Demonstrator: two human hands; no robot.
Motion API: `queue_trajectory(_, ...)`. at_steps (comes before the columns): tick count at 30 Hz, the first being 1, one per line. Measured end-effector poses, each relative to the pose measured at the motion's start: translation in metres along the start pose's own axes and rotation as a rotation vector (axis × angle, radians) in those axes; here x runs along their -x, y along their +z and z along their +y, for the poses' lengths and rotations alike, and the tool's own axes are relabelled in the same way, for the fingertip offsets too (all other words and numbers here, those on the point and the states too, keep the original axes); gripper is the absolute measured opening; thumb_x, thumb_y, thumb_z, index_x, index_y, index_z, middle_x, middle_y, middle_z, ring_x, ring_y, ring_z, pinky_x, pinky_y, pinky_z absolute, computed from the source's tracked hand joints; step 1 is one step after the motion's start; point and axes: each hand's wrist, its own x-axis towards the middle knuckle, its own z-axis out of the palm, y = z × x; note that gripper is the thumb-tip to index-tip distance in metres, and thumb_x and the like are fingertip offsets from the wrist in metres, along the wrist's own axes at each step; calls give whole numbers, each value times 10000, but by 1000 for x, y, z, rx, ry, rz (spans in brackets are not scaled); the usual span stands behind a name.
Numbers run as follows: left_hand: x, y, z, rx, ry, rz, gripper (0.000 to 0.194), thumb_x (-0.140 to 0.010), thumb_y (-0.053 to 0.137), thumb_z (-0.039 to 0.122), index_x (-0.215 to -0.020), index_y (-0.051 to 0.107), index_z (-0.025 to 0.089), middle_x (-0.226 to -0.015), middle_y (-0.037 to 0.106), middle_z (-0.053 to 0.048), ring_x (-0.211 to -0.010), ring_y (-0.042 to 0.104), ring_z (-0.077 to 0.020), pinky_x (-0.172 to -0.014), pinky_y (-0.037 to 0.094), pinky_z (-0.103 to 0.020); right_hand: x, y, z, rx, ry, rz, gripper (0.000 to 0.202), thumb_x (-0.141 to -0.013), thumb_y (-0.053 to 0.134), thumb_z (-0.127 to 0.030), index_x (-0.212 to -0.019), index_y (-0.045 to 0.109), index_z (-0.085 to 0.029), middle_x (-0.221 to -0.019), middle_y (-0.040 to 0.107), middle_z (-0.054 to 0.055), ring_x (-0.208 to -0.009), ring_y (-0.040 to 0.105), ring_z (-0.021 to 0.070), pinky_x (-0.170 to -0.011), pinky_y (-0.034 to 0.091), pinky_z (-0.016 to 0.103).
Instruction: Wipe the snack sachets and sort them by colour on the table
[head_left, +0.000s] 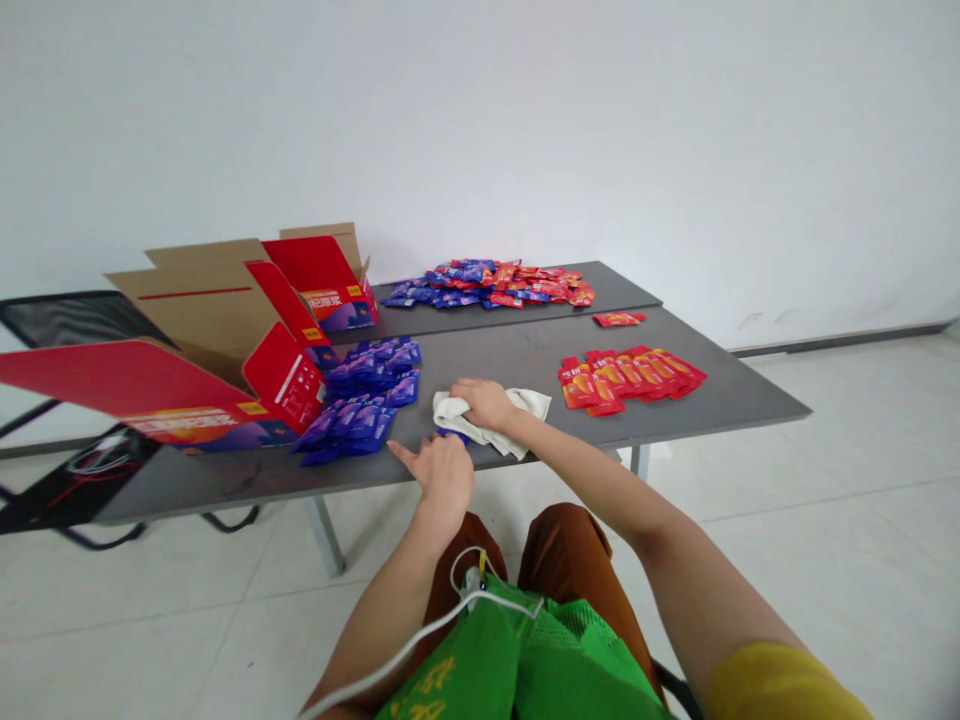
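Noted white cloth [496, 437] bunched at front edge of table [491, 355], gripped under bent fingers of right hand [486, 403], with blue sachet [455, 435] mostly hidden just beside it at left hand [444, 472], one digit extended leftward, rest bent; could not tell whether pinched. Recorded overlapping blue sachets [356, 420] to left beside open red carton [202, 422], fanned red sachets [630, 378] to right, mixed heap [491, 283] farther back.

Flat blue sachets [366, 392] lie left of the crumpled white cloth [498, 441], flat red sachets [630, 378] right. Another blue sachet [455, 436] perhaps adjoins the cloth.
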Motion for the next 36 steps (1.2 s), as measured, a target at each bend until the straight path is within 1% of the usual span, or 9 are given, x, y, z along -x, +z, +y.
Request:
queue_trajectory(3, 7, 8, -6, 46, 31, 96, 362, -818, 394, 86, -886, 744, 148, -899, 717, -163, -1000, 628, -295, -1060, 185, -625, 16, 3, -9, -80, -178, -22, 234, -903, 486, -283, -1084, 629, -243, -1166, 607, 25, -1048, 557, 160, -863, 392, 230)
queue_trajectory(5, 6, 10, -8, 64, 36, 96, 374, -803, 399, 76, -941, 737, 158, -934, 714, -162, -1007, 630, -286, -1050, 227, -608, 17, 5, -9, -85, -149, -21, 260, -904, 489, -290, -1119, 635, -281, -1203, 601, 8, -1055, 558, 154, -864, 394, 229)
queue_trajectory(9, -5, 0, 0, 29, 4, -8, 304, -784, 448, 119, -845, 745, 139, -804, 715, -168, -928, 654, -312, -1046, 147, -661, 0, 1, 8, -15, 160, 25, 290, -907, 463, -314, -1108, 673, -321, -1156, 645, 25, -983, 600, 179, -803, 418, 254)
queue_trajectory(11, -6, -2, 5, 1, 27, -3, 296, -782, 457, 134, -843, 747, 146, -846, 717, -181, -1079, 590, -366, -1028, 58, -713, -8, -6, 23, -24, 330, 68, 284, -883, 493, -317, -1072, 703, -285, -1074, 683, 56, -926, 620, 192, -760, 421, 249)
queue_trajectory(15, 5, 10, -2, -14, 180, 183, 432, -828, 398, 160, -1181, 642, 112, -1225, 615, -201, -1373, 294, -357, -1035, -26, -731, -8, -33, 52, -215, 438, 322, 267, -835, 522, -246, -954, 741, -152, -852, 713, 48, -785, 627, 167, -681, 401, 202)
queue_trajectory(19, 5, 21, -13, 16, 193, 286, 585, -865, 414, 331, -1363, 454, 26, -1420, 428, -233, -1384, 273, -348, -1115, 98, -617, 6, -63, 63, -271, 445, 525, 284, -814, 537, -269, -948, 744, -128, -828, 710, 31, -774, 624, 181, -677, 404, 212)
queue_trajectory(22, -10, 24, -3, 73, 233, 258, 707, -864, 449, 414, -1433, 319, 16, -1448, 380, -247, -1339, 359, -333, -1098, 265, -501, 18, -75, 52, -194, 451, 506, 348, -826, 556, -290, -1133, 694, -202, -993, 715, 51, -887, 627, 209, -753, 419, 248)
queue_trajectory(27, -35, 33, 11, 173, 200, 166, 438, -933, 313, 209, -1277, 499, 10, -1280, 555, -248, -1190, 538, -279, -988, 398, -379, 35, -63, 10, -75, 396, 313, 421, -865, 524, -250, -1280, 599, -253, -1070, 680, 56, -926, 614, 179, -813, 413, 229)
queue_trajectory(36, -56, 30, -45, 792, -69, 283, 318, -935, 313, 213, -1028, 611, 155, -917, 690, -124, -875, 647, -213, -782, 461, -308, 51, -13, -33, -38, 78, 186, 469, -881, 495, -215, -1342, 529, -289, -1171, 567, 65, -966, 565, 170, -780, 443, 236)
